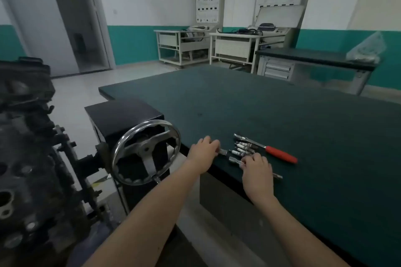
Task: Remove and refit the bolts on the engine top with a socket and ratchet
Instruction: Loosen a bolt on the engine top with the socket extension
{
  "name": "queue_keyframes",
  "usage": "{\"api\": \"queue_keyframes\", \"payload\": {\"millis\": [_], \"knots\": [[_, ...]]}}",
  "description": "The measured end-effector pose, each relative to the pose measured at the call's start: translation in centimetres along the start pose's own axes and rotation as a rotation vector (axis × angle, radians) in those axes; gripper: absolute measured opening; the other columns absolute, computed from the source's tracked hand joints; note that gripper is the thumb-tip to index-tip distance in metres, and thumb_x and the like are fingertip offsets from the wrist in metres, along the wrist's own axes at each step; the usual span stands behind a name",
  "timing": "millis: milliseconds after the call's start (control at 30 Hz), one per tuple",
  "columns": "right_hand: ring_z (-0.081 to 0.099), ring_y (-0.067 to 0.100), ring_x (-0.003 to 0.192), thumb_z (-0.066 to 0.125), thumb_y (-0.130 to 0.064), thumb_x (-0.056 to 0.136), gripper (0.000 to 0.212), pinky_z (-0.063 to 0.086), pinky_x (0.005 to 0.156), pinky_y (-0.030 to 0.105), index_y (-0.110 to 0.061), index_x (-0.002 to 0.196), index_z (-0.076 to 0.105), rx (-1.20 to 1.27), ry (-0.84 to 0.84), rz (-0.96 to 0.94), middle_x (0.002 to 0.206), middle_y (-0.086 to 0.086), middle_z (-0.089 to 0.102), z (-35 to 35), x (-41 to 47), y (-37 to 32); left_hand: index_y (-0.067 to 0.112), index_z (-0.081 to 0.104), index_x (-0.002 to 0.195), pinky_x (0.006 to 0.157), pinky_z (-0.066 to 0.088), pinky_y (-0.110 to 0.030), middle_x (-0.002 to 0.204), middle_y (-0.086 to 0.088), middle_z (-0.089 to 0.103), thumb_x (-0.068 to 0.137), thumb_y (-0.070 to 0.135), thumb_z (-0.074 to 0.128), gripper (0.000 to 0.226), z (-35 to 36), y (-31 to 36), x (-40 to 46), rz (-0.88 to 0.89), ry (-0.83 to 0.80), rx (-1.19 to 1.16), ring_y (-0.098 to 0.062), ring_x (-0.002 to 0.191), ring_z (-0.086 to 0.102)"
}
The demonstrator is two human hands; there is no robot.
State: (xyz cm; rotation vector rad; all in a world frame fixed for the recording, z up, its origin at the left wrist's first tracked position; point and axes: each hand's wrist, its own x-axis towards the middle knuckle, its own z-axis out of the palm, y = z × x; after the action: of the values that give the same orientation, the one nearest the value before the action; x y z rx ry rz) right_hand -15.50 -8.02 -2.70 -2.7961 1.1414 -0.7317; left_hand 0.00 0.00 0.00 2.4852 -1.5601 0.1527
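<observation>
The dark engine stands on its stand at the left edge. On the green bench lie a red-handled ratchet, several spark plugs and a long metal extension bar. My left hand grips a small metal piece at the bench's near edge; its fingers curl over it. My right hand has its fingers curled over the extension bar, whose far end sticks out past the hand.
A chrome handwheel on the engine stand sits just left of my left hand, in front of a black box. A second bench and white training carts stand at the back wall. A doorway is at the far left.
</observation>
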Motion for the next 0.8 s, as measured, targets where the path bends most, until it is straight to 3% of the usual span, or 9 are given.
{"api": "queue_keyframes", "payload": {"millis": [167,300,400,467,533,633,733,800], "knots": [[0.054,0.023,0.102,0.047,-0.013,0.099,0.019,0.038,0.084,0.033,-0.013,0.115,0.058,0.092,0.050,-0.004,0.118,0.006,0.052,-0.6,-0.6,-0.2,0.008,0.045,0.114,0.082,0.041,-0.036,0.119,-0.009,0.051,0.097,0.009,0.050,0.018,-1.2,0.6,-1.3,-0.012,0.061,0.066,-0.027,0.108,0.049],[0.058,0.033,0.087,0.049,0.002,0.095,0.015,0.045,0.075,0.041,0.003,0.106,0.059,0.420,0.178,-0.031,0.111,0.017,0.053,-3.4,-1.5,-2.6,0.008,0.046,0.109,0.077,0.042,-0.035,0.109,-0.011,0.058,0.100,0.019,0.045,0.015,-5.4,0.3,-5.7,-0.139,0.185,-0.360,-0.027,0.094,0.056],[0.051,0.014,0.078,0.047,-0.001,0.097,0.007,0.041,0.071,0.033,-0.005,0.099,0.053,0.880,0.324,-0.076,0.095,0.006,0.048,-8.1,-1.9,-7.8,0.019,0.047,0.104,0.082,0.050,-0.034,0.099,0.000,0.063,0.098,0.019,0.051,0.007,-10.2,-0.9,-10.7,-0.080,0.387,-0.653,-0.020,0.094,0.061],[0.045,0.009,0.068,0.049,-0.010,0.096,0.004,0.037,0.065,0.025,-0.012,0.095,0.052,1.121,0.335,-0.131,0.083,0.003,0.048,-12.5,-2.2,-12.0,0.033,0.043,0.099,0.081,0.054,-0.032,0.093,0.005,0.063,0.097,0.018,0.050,0.017,-13.9,-1.9,-14.8,-0.005,0.496,-0.766,-0.015,0.089,0.064],[0.040,0.009,0.056,0.052,-0.019,0.086,0.007,0.035,0.054,0.021,-0.013,0.086,0.055,1.419,0.244,-0.167,0.068,0.001,0.045,-17.8,-2.5,-16.3,0.038,0.040,0.100,0.080,0.055,-0.029,0.091,0.008,0.061,0.095,0.024,0.046,0.016,-17.8,-3.3,-19.0,0.053,0.547,-0.792,-0.008,0.086,0.064],[0.029,0.006,0.041,0.056,-0.018,0.078,0.012,0.024,0.038,0.018,-0.012,0.068,0.055,1.824,0.005,-0.246,0.054,-0.002,0.042,-24.7,-3.0,-22.4,0.039,0.036,0.103,0.076,0.055,-0.035,0.088,0.008,0.055,0.091,0.033,0.041,0.015,-23.0,-6.4,-24.6,0.041,0.564,-0.700,-0.010,0.080,0.061],[0.021,0.009,0.036,0.056,-0.024,0.091,0.041,0.016,0.037,0.018,-0.017,0.053,0.044,2.055,-0.257,-0.327,0.044,-0.004,0.035,-28.7,-4.3,-28.6,0.049,0.038,0.095,0.067,0.050,-0.031,0.077,0.017,0.049,0.087,0.041,0.049,0.015,-26.2,-9.4,-29.4,-0.066,0.579,-0.675,-0.010,0.066,0.050],[0.016,0.008,0.034,0.052,-0.027,0.096,0.053,0.014,0.036,0.018,-0.020,0.048,0.033,2.191,-0.398,-0.335,0.041,-0.005,0.026,-30.0,-5.7,-33.2,0.038,0.044,0.085,0.062,0.043,-0.025,0.067,0.015,0.047,0.083,0.041,0.060,0.016,-27.6,-11.5,-32.5,-0.153,0.656,-0.602,-0.006,0.061,0.044]]}}
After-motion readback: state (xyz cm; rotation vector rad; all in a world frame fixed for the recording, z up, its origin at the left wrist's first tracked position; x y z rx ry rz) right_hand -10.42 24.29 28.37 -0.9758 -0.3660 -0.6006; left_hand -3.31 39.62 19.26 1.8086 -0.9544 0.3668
